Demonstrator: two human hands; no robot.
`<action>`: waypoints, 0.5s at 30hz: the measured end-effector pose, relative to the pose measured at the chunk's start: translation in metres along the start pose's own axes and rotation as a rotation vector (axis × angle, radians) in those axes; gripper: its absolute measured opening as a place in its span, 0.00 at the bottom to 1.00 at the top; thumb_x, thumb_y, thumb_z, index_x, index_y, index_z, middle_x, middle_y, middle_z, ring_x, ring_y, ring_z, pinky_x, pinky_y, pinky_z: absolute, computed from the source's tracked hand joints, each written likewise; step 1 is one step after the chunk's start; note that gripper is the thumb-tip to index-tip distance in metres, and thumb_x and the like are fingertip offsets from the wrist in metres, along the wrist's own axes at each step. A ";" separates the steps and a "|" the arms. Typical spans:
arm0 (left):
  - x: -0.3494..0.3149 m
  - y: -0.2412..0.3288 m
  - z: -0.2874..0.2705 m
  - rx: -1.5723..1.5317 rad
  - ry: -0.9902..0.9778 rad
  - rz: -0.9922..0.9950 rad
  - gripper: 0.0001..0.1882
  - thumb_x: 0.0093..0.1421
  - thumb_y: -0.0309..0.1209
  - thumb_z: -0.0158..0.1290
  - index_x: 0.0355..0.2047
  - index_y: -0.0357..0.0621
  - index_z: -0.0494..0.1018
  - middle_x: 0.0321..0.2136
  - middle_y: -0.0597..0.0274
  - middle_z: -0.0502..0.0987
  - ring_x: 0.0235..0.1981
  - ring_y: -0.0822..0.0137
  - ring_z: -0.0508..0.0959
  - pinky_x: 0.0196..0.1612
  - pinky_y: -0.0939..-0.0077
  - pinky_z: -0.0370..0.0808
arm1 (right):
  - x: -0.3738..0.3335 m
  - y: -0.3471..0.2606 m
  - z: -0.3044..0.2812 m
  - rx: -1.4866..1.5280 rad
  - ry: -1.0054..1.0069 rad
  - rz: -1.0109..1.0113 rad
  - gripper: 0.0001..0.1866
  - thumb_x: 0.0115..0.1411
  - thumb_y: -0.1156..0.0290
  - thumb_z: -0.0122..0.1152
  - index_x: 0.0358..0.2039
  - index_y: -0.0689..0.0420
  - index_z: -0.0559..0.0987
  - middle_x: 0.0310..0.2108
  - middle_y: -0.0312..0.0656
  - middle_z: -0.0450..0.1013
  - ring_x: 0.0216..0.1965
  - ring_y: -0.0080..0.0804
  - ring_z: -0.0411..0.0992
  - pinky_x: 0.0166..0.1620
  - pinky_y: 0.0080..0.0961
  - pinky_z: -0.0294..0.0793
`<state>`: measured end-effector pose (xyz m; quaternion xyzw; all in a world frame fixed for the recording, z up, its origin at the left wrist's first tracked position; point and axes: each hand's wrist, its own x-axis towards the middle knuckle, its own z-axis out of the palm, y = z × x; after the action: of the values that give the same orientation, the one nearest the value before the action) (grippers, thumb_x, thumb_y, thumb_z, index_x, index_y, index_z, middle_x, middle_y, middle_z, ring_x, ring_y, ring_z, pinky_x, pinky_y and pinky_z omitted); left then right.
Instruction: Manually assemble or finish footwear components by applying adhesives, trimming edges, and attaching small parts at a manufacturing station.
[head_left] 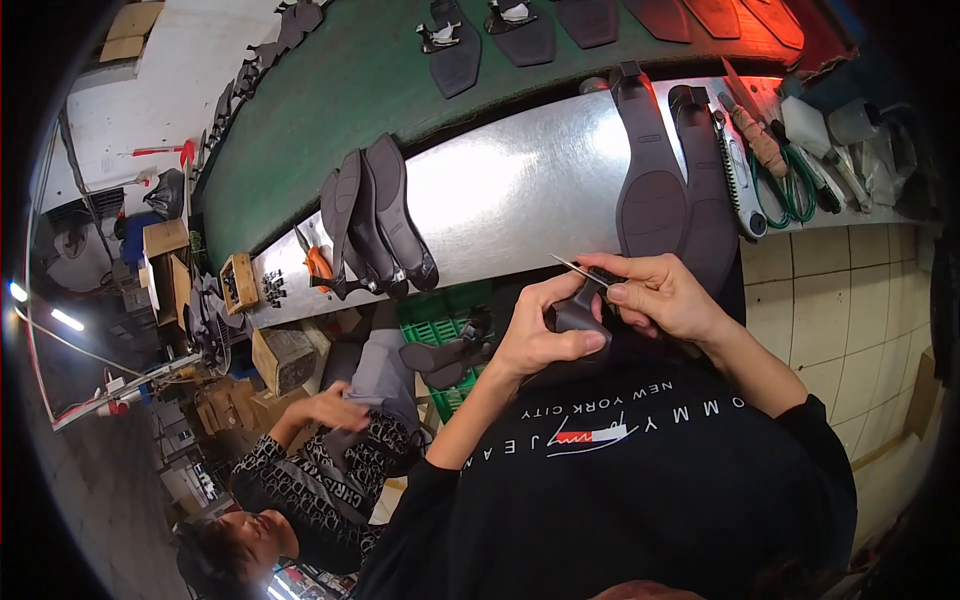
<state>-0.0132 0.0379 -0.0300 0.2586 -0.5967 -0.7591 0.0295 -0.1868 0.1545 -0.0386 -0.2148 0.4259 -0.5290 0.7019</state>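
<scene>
Left hand point(540, 335) clamped on dark shoe part point(580, 313). Right hand point(668, 295) pinches thin pointed tool point(574, 266) right beside that grip; can't tell tool-part contact. Dark soles point(652, 210) beyond, on metal bench point(510, 180).

Metal tool point(574, 267), glossy benchtop point(520, 190), matt soles point(654, 212)

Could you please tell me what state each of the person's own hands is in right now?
Left hand: closed, holding a dark shoe part.
Right hand: closed, holding a slim, pointed metal tool.
</scene>
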 end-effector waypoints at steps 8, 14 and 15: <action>-0.011 0.015 0.021 -0.034 -0.157 0.068 0.36 0.39 0.36 0.64 0.50 0.35 0.72 0.28 0.67 0.72 0.30 0.78 0.70 0.35 0.84 0.66 | 0.001 0.008 -0.006 -0.045 0.119 0.077 0.16 0.66 0.70 0.49 0.54 0.54 0.75 0.14 0.27 0.64 0.13 0.11 0.56 0.17 0.11 0.56; -0.012 0.020 -0.002 -0.198 -0.001 0.013 0.44 0.39 0.34 0.62 0.59 0.35 0.64 0.31 0.64 0.73 0.33 0.73 0.73 0.43 0.81 0.68 | 0.000 0.008 -0.033 -0.116 0.220 -0.044 0.19 0.69 0.67 0.44 0.59 0.53 0.70 0.13 0.27 0.61 0.12 0.12 0.56 0.16 0.12 0.57; -0.017 0.016 0.002 -0.250 0.000 -0.017 0.44 0.39 0.34 0.61 0.60 0.35 0.64 0.31 0.64 0.73 0.33 0.72 0.73 0.43 0.81 0.68 | -0.006 0.007 -0.024 -0.113 0.216 -0.038 0.19 0.69 0.67 0.44 0.59 0.53 0.70 0.13 0.27 0.61 0.12 0.12 0.56 0.16 0.12 0.57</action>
<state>-0.0039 0.0415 -0.0089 0.2579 -0.4954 -0.8277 0.0553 -0.2037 0.1662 -0.0544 -0.2038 0.5241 -0.5373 0.6286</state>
